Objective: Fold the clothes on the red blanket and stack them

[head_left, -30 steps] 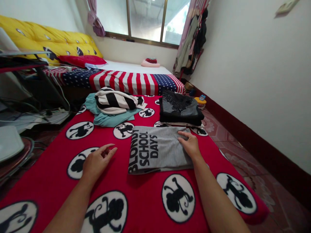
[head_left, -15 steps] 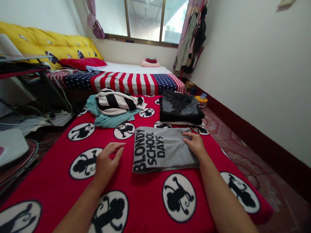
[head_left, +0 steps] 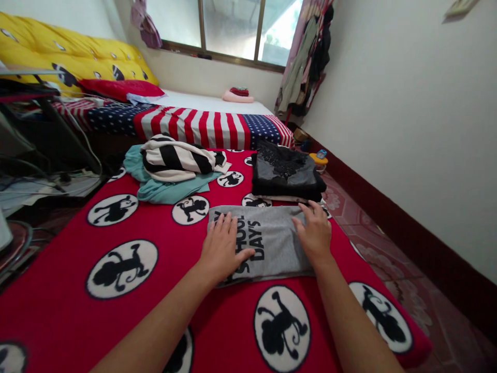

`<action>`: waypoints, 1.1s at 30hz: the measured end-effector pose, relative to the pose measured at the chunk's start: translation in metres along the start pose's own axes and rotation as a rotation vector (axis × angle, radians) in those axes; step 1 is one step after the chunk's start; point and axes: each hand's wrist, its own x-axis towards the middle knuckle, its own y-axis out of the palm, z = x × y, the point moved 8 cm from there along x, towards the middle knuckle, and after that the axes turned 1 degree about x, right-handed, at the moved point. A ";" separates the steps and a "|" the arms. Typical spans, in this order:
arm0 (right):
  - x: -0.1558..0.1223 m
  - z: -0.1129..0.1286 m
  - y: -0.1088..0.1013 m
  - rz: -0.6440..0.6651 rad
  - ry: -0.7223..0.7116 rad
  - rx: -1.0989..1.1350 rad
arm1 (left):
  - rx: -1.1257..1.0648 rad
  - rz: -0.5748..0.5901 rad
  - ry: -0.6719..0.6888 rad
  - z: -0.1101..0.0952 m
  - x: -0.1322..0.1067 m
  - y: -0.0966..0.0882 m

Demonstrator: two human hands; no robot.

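Observation:
A grey T-shirt with black lettering lies folded into a flat rectangle on the red blanket with monkey prints. Flat across its left end rests my left hand, fingers stretched and thumb apart, covering some of the letters. My right hand is at the shirt's right end, its fingers spread and touching the cloth near the far corner. Beyond the shirt stands a stack of folded dark clothes, a black and grey lace-trimmed top uppermost.
At the back left, a black-and-white striped garment lies loosely on a teal cloth. A bed with a flag-patterned cover stands behind. To the right are the tiled floor and a yellow-lidded container.
My left hand has come rightward from over the blanket onto the shirt's lettered end. My right hand stays at the right end, its fingers now more spread. The view has shifted slightly.

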 end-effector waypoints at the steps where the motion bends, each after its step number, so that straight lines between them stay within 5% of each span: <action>1: -0.005 0.013 0.003 0.009 -0.067 0.000 | 0.048 -0.017 -0.014 -0.002 -0.003 0.004; 4: -0.021 0.041 0.034 0.208 -0.201 -0.015 | 0.094 -0.070 -0.041 -0.002 -0.008 0.010; 8: -0.030 0.031 0.066 0.392 -0.121 -0.067 | 0.030 -0.089 0.000 0.004 -0.007 0.015; 16: -0.025 0.003 0.060 0.361 0.009 -0.094 | -0.112 -0.172 0.031 0.017 -0.013 0.012; 23: -0.022 0.006 0.054 0.344 -0.003 -0.122 | -0.474 -0.339 -0.176 0.062 -0.013 0.012; 26: -0.023 0.031 0.041 0.376 0.026 -0.155 | -0.622 -0.383 -0.172 0.070 -0.011 0.010; 29: -0.036 0.082 0.027 0.289 -0.097 -0.058 | -0.787 -0.414 -0.204 0.077 -0.010 0.010; 33: -0.073 0.131 0.043 0.353 -0.283 0.091 | -1.092 -0.381 -0.318 0.091 -0.007 0.018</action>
